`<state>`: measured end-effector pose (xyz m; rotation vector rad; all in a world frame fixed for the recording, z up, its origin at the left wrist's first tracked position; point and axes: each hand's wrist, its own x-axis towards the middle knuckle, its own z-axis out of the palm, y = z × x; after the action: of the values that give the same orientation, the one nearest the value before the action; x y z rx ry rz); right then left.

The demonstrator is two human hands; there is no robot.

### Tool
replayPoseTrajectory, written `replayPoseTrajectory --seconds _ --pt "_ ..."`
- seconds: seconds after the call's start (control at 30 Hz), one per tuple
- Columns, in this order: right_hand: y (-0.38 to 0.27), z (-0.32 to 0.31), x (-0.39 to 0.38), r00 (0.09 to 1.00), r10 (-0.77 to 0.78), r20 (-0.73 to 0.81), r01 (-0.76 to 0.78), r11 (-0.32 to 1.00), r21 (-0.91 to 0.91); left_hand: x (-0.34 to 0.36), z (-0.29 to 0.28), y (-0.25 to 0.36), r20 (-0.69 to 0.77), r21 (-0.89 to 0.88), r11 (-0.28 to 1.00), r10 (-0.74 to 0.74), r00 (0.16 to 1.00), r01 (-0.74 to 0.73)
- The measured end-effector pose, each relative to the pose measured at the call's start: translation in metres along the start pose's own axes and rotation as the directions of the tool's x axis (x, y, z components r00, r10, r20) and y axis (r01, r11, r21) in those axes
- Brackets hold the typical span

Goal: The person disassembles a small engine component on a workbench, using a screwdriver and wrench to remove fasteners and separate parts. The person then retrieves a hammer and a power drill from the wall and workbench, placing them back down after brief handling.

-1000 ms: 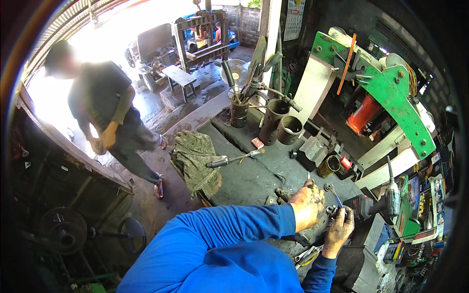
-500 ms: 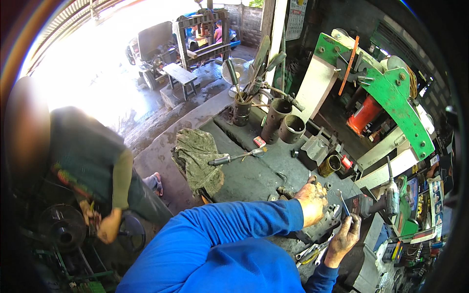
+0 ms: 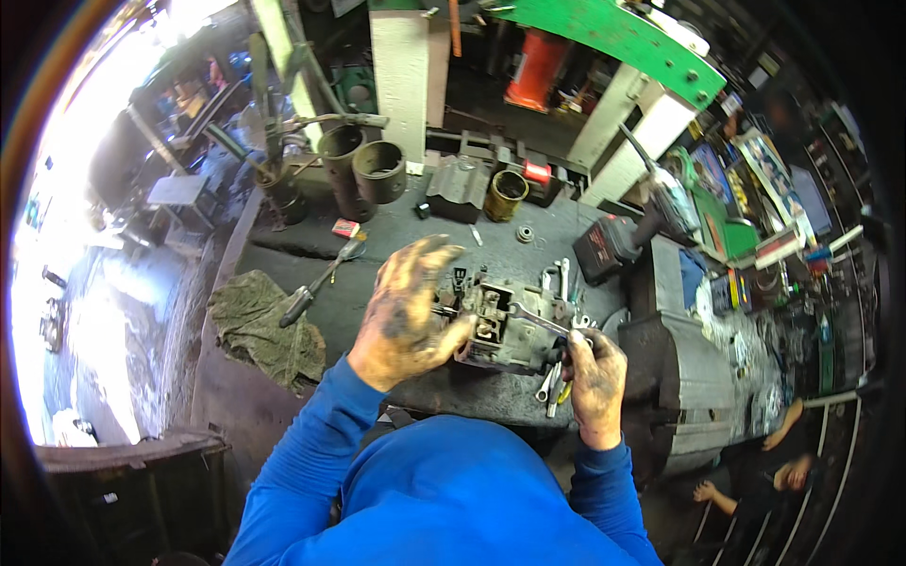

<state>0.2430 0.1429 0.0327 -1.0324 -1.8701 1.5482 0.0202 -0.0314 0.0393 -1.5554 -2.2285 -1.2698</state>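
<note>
Two greasy hands on the job: left hand (image 3: 408, 316) fingers clamped on the metal assembly (image 3: 500, 325), right hand (image 3: 593, 377) at 4 o'clock gripping the spanner (image 3: 536, 321). Seat spanner squarely, brace the assembly firmly against the bench (image 3: 396, 236).

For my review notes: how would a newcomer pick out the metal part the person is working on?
Start at the dark workbench below the green press. At its near edge, the greasy left hand steadies a blocky grey metal assembly, while the right hand works a wrench on it. Unlike the round sleeves behind, it is boxy and being handled.

Spanner (image 3: 536, 322) handle end, probably inside right hand (image 3: 595, 375), hidden.
</note>
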Motion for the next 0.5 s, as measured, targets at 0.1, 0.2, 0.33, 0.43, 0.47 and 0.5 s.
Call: replayPoseTrajectory --seconds 0.1,0.2,0.33,0.43,0.47,0.5 --pt "-0.003 0.011 0.002 0.999 0.046 -0.009 -0.045 0.993 0.11 -0.012 0.012 -0.014 -0.002 -0.224 0.973 -0.059 0.998 0.057" --pt "-0.006 0.021 0.004 0.994 0.107 -0.02 -0.101 0.977 0.186 -0.026 0.028 -0.026 0.056 -0.38 0.915 -0.125 0.991 0.137" --pt "-0.009 0.026 0.005 0.991 0.13 -0.015 -0.127 0.98 0.155 -0.037 0.04 -0.038 0.133 -0.379 0.917 -0.082 0.988 0.127" --pt "-0.011 0.025 0.002 0.969 0.245 0.002 -0.24 0.948 0.208 -0.037 0.046 -0.045 0.147 -0.427 0.902 -0.006 0.989 0.069" --pt "-0.013 0.025 0.0 0.963 0.269 -0.001 -0.263 0.942 0.209 -0.038 0.048 -0.047 0.139 -0.407 0.913 0.029 0.99 0.031" --pt "-0.014 0.027 -0.001 0.962 0.273 0.016 -0.27 0.935 0.23 -0.037 0.048 -0.05 0.167 -0.357 0.934 0.054 0.985 0.009"
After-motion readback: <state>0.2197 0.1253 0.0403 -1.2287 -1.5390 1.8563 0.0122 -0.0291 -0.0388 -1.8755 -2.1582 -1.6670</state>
